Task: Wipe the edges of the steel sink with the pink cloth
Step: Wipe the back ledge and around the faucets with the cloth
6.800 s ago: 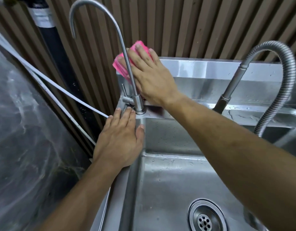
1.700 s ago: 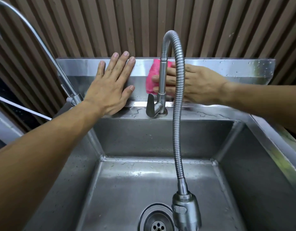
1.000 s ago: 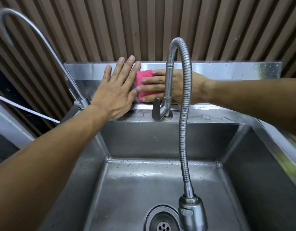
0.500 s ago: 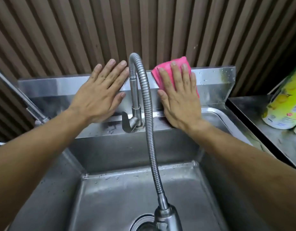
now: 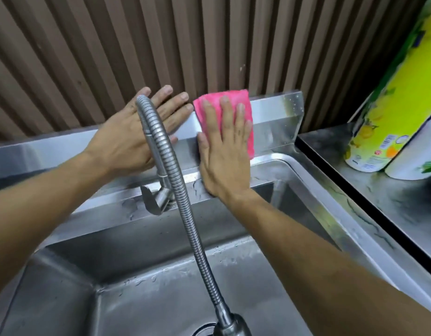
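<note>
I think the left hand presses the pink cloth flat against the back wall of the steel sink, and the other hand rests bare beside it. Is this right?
Not quite: in the head view it is the right hand that presses the pink cloth flat against the back wall of the steel sink. The left hand is the bare one resting beside it.

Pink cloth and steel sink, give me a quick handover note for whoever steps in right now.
Right hand: flat, pressing the pink cloth against the sink's back splash, right of the flexible faucet.
Left hand: open, braced flat on the splash behind the hose.
Done: cannot tell from this view.
Left: the splash's far right end, plus the right rim, which shows streaks; front edge is out of view.
</note>
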`<state>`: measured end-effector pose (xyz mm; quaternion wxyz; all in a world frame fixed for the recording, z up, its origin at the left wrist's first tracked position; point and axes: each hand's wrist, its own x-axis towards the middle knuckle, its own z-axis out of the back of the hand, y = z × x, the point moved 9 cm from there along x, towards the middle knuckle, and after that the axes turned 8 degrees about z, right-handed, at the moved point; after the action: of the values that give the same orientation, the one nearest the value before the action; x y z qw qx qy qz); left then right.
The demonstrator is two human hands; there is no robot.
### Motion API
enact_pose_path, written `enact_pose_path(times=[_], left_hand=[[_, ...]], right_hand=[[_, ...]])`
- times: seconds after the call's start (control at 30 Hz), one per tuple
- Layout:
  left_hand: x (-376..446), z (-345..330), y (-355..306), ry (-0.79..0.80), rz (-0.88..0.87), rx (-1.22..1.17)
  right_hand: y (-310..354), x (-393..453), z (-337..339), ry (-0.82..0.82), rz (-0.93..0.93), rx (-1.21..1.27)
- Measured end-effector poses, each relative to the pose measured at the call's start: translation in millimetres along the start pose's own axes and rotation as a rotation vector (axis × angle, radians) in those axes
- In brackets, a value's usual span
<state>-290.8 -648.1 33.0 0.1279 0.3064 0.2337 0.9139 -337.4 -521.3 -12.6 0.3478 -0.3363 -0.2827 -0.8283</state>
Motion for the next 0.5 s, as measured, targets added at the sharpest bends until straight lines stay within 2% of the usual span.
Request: enact_pose_path(times=[0.07, 0.1, 0.23, 0.33, 0.4, 0.5], left_hand=[[-3, -4, 3, -0.021, 0.006, -0.008], [-5, -4, 3, -0.025, 0.010, -0.013], [-5, -7, 3, -0.006, -0.001, -0.001], [-4, -9, 3, -0.024, 0.010, 0.004], [-5, -12, 4, -0.046, 0.013, 0.003], [-6, -17, 6, -0.065, 0.007, 0.031]], right_hand=[[-17, 1, 5, 0.030, 0.090, -0.022], [-35, 3, 9, 0.020, 0.046, -0.023], [-115, 10, 34, -0.158, -0.422, 0.070], [-116, 13, 38, -0.274, -0.589, 0.142], [-78, 11, 26, -0.276, -0.574, 0.156], [-20, 3, 4, -0.168, -0.340, 0.196]])
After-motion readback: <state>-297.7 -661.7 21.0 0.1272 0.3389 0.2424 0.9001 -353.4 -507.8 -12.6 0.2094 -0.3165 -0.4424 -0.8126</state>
